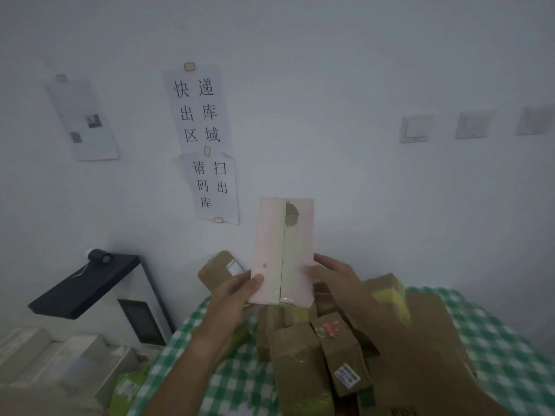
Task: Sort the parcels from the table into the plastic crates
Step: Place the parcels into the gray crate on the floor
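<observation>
A tall pink parcel [283, 250] is standing upright in the air above the pile of brown parcels [318, 340], its pale face split by a lengthwise seam, with a torn brownish patch near the top and clear tape glinting at the bottom. The left hand [237, 291] is gripping its lower left edge, thumb lying on the front; the right hand [333, 277] is clasping its lower right edge. The pile is lying on a green checked tablecloth [492, 337]. Behind the pile, paper notices [204, 139] are hanging on the wall.

The bottom edge cuts off the brown parcels [303, 370]; their label print [347, 376] is unreadable.
</observation>
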